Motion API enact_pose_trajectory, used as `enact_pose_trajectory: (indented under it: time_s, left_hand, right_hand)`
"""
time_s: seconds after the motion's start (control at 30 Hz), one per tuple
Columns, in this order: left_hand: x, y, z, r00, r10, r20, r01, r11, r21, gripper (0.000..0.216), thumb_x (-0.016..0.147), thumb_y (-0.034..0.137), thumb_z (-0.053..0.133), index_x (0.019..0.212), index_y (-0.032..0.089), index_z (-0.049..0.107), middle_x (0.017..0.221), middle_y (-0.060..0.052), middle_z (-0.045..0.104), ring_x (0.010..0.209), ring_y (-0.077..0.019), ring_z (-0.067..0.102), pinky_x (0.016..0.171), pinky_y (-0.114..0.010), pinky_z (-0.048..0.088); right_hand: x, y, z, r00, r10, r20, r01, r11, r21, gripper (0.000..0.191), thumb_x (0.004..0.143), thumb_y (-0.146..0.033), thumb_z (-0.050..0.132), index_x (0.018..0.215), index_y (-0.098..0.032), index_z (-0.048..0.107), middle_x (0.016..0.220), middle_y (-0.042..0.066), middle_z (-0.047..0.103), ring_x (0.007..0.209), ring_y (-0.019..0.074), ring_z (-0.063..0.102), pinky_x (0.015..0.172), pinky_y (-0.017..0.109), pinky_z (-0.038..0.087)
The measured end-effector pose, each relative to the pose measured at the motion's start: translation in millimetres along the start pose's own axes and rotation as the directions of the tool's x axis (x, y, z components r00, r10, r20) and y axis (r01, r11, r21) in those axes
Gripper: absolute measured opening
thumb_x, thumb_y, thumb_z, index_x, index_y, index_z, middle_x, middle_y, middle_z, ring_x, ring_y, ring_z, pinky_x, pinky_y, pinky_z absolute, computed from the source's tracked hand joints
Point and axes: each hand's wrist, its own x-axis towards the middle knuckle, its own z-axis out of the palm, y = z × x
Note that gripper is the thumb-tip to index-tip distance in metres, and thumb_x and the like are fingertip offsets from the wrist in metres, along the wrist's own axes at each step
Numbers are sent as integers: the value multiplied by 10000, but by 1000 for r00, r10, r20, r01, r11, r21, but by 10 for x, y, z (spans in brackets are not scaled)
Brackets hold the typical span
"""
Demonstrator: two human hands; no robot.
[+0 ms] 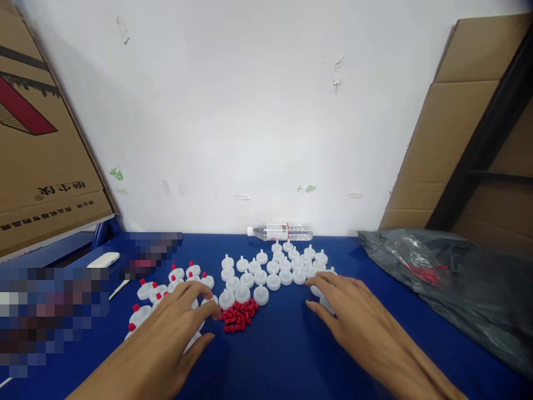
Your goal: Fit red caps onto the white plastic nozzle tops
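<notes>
Many white plastic nozzle lids (261,295) stand on the blue table (275,361), spouts up. In front of them lies a heap of small red tip caps (239,316). To the left is a group of lids with red tips (145,289) fitted on their spouts. My left hand (181,316) is over this group, thumb apart from the bent fingers, index fingertip beside the red heap. My right hand (345,305) reaches over the right end of the plain lids, thumb and fingers apart. It partly hides a few lids beneath it, and I cannot tell whether it touches them.
A clear bottle (278,231) lies on its side along the white wall (258,111). A grey plastic bag (441,294) covers the right side. Cardboard (54,139) stands at left, with a white device (103,260) below. The lower left is pixelated.
</notes>
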Motion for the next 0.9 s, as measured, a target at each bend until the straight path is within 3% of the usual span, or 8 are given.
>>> enact_pose_trajectory:
  time_s: [0.17,0.3,0.4,0.6,0.7,0.8,0.9]
  left_hand:
    - [90,91,155,982,-42,186,56,996,-69,272,976,173,539,1149,310,699,1229,-56,664,1104,-261,633,967,-414,521]
    - [170,57,288,946,-109,307,136,989,-66,208,941,122,622,1068,262,708,1204,-67,646,1116,-288,597,952,-460,473]
    - [233,55,307,938,-116,328,144,988,-61,138,967,126,611,949,225,706,1109,-64,671,1083,-294,595,903,-458,457]
    - [258,114,285,930,-122,348,152,987,-61,179,1016,174,567,920,221,711,1039,-48,694,992,-257,612,840,-404,434]
    - [239,123,267,941,-112,319,138,989,-58,223,1043,203,518,904,227,691,1011,-44,683,990,-254,601,844,-395,417]
    - [236,150,194,955,-96,280,114,992,-50,261,1069,216,441,938,240,667,1013,-42,662,974,-250,595,838,-391,411]
    - [245,226,79,967,-93,238,110,992,-57,258,1080,219,390,982,255,626,1018,-29,649,912,-231,609,798,-374,417]
  right_hand:
    - [19,-76,-98,998,-13,65,7,994,105,317,1004,-203,696,1299,-313,661,1230,24,754,1095,273,727,983,521,575]
    - [5,-106,-80,996,5,90,-17,992,127,363,991,-192,716,1337,-284,657,1307,61,733,1231,311,675,1084,581,509]
    - [-10,-121,-73,991,8,134,-27,990,140,363,958,-146,735,1300,-260,686,1274,70,744,1219,320,679,1090,592,504]
    - [-16,-173,-108,979,-11,205,-24,985,169,443,922,-109,765,1313,-299,682,1277,29,731,1227,269,662,1128,531,495]
    - [-8,-169,-99,974,20,224,-52,989,139,483,936,-134,747,1392,-263,652,1328,86,710,1272,321,641,1129,570,485]
    - [12,-149,-90,971,48,235,-74,992,101,417,1001,-191,666,1417,-183,642,1308,158,707,1278,386,629,1121,641,458]
    - [34,-148,-102,965,33,262,-59,994,95,289,997,-142,636,1275,-169,706,1170,142,732,1160,365,676,1075,632,482]
